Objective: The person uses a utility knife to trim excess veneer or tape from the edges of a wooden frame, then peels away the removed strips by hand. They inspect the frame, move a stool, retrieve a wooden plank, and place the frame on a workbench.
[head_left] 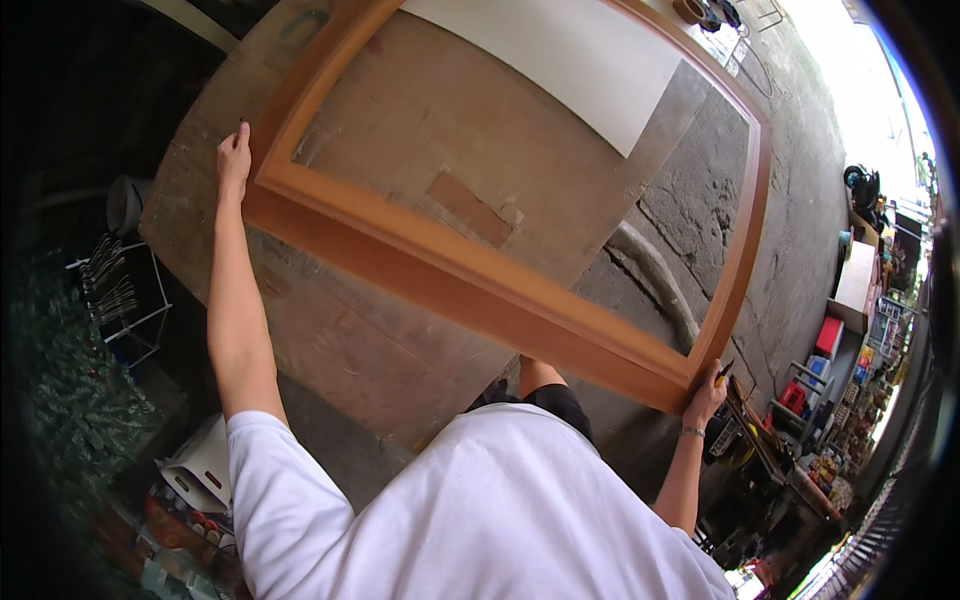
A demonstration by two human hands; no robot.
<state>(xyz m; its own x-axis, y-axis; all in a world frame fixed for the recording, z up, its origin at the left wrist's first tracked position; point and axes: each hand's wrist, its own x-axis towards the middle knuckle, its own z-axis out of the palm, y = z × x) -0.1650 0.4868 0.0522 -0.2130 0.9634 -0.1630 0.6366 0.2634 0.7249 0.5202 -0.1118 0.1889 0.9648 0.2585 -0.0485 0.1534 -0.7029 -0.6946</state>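
A large brown wooden frame (470, 262) spans the view in front of me, tilted, with its near rail across my body. My left hand (234, 160) grips its left side close to the near corner; a small dark tip shows at the fingers. At the near right corner my right hand (706, 392) is closed on the frame. A small yellow and black tool (721, 375) sticks out of that same hand; its kind is unclear. Through the frame's opening I see a worn brown board (430, 130) and a white sheet (560, 70) lying on it.
A concrete floor (800, 200) stretches to the right of the board, with a curved pale hose or pipe (655, 275) on it. Shelves with tools and a red box (828, 337) line the right side. A white wire rack (140, 300) and a dark green bushy mass (70, 370) stand at left.
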